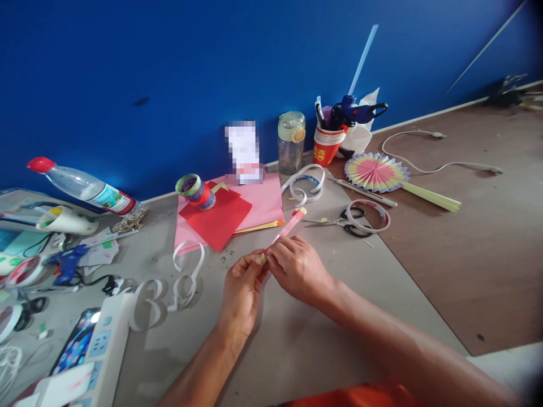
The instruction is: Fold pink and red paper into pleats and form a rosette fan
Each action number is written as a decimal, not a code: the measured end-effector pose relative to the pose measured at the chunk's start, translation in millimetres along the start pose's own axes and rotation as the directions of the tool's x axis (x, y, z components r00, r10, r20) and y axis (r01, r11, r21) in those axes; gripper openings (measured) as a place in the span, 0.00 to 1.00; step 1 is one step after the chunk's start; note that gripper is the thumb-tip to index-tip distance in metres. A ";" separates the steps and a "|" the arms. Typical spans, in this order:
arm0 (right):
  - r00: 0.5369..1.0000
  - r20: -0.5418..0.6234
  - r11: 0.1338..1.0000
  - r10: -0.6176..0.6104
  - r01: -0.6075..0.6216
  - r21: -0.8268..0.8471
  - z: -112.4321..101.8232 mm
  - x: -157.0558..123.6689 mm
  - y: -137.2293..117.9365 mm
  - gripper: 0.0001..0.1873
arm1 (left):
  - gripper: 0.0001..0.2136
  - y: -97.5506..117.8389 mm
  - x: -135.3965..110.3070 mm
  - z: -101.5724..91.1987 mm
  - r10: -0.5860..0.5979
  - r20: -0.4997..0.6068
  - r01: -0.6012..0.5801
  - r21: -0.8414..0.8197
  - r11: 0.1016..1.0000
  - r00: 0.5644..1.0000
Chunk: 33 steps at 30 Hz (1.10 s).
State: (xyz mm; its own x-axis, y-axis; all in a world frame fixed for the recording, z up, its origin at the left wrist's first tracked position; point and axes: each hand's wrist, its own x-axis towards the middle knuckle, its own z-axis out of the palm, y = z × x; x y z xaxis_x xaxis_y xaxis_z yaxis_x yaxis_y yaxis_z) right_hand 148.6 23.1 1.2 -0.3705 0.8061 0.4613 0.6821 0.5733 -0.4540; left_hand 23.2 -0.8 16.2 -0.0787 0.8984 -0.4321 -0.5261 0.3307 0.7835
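My left hand [245,288] and my right hand [299,267] meet over the grey tabletop, both closed on a narrow pink paper strip [292,223]. One end of the strip sticks out past my right hand, with a red and pale yellow tip. Between my left thumb and fingers a small pale yellow bit shows; the rest there is hidden. Beyond my hands lie a red paper square [220,220] and pink sheets [265,203]. To the right are black-handled scissors [354,222], partly under a tape roll [384,220].
A paper fan [376,172], a craft knife [369,192], a lidded cup [291,144] and a red cup [324,146] with tools stand or lie behind. White curled strips [190,282], a power strip [108,345], a glue gun [68,263] and a bottle [91,189] occupy the left.
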 end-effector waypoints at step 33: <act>0.996 -0.056 0.997 -0.073 0.072 -0.013 4.7 -1.7 -3.2 0.10 | 0.07 0.9 -5.6 3.7 0.014 0.004 -0.014 -0.038 0.999 1.000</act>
State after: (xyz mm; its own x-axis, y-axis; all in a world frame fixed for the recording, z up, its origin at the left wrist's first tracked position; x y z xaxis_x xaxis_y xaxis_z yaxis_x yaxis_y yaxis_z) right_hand 144.1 20.6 -1.7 -0.3836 0.7527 0.5351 0.6619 0.6281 -0.4091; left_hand 26.3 -4.5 21.0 -0.0830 0.9040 -0.4194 -0.5566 0.3070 0.7720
